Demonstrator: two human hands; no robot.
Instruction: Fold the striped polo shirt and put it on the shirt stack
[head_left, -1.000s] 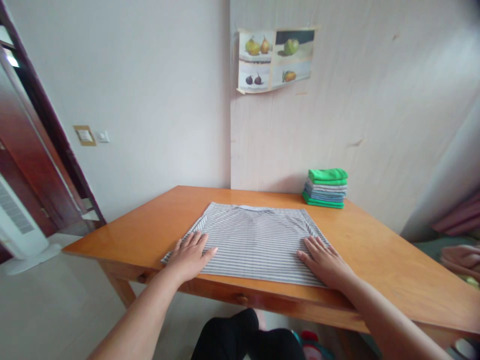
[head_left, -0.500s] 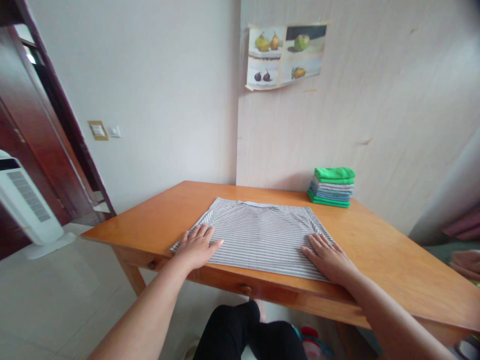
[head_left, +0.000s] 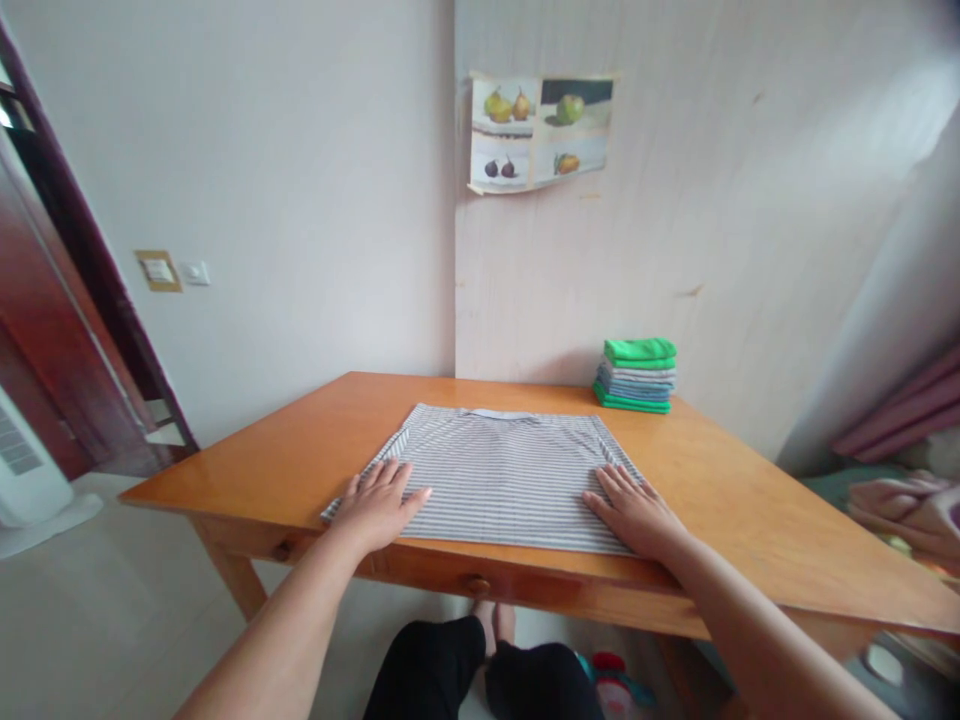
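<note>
A grey-and-white striped shirt (head_left: 502, 480) lies spread flat on the wooden table, its collar at the far edge and its near edge along the table front. My left hand (head_left: 379, 503) rests palm down on its left side, fingers spread. On the right side of the cloth my right hand (head_left: 634, 508) lies flat too, fingers stretched out. Neither hand grips the fabric. Part of the shirt under each palm is hidden.
A stack of folded green, grey and blue cloths (head_left: 637, 376) stands at the table's back right. The wooden table (head_left: 750, 530) has a drawer knob (head_left: 478, 587) in front. A wall with fruit pictures (head_left: 540, 133) rises behind. Bundled fabric (head_left: 907, 510) lies at far right.
The camera view has turned slightly right, so everything appears shifted left. Both hands stay flat on the striped shirt, in about the same places.
</note>
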